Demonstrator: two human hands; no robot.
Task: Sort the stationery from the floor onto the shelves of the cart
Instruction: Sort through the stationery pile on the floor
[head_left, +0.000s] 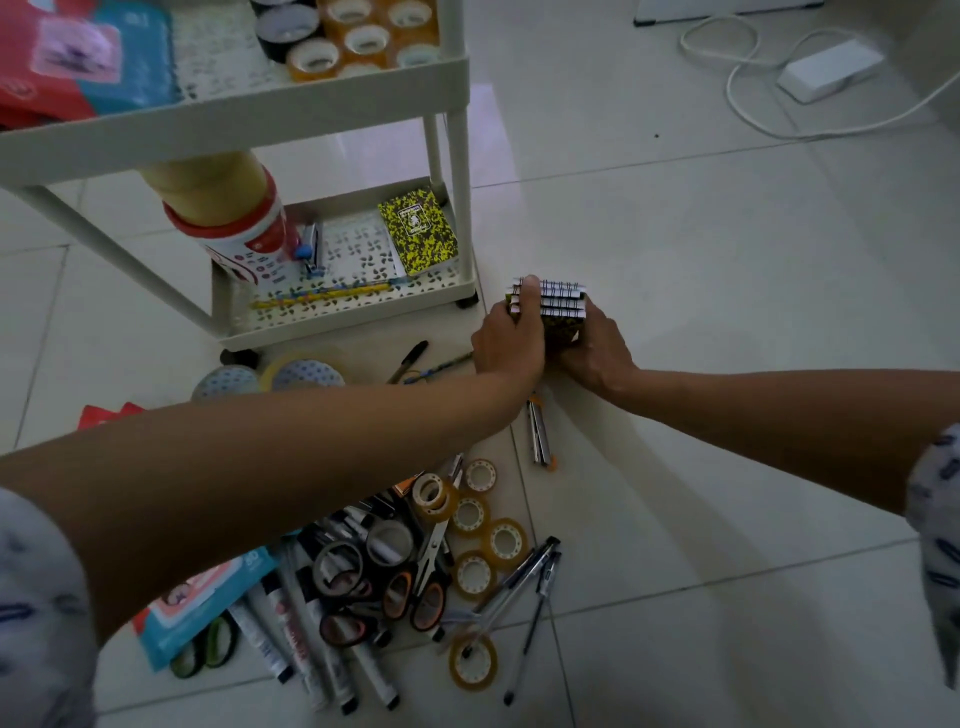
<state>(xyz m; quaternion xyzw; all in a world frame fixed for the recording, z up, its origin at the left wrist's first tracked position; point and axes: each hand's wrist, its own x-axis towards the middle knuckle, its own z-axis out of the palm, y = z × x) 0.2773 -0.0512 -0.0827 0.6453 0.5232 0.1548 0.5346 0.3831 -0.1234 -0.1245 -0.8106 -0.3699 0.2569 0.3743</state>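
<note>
Spiral notebooks (551, 306), seemingly four stacked, are gripped by both hands' fingers (529, 291) beside the cart (457, 78) holding tape rolls (358, 39).

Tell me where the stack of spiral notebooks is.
On the floor tiles, gripped between left hand and right hand, the stack of spiral notebooks sits right of the cart.

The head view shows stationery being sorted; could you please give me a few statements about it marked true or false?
1. Both hands hold a stack of spiral notebooks. True: left hand and right hand grip it from either side.
2. A yellow speckled notebook lies on the cart's bottom shelf. True.
3. The tape rolls on the upper shelf are all black. False: most are clear amber.
4. The scissors are on the cart. False: they lie on the floor.
</note>
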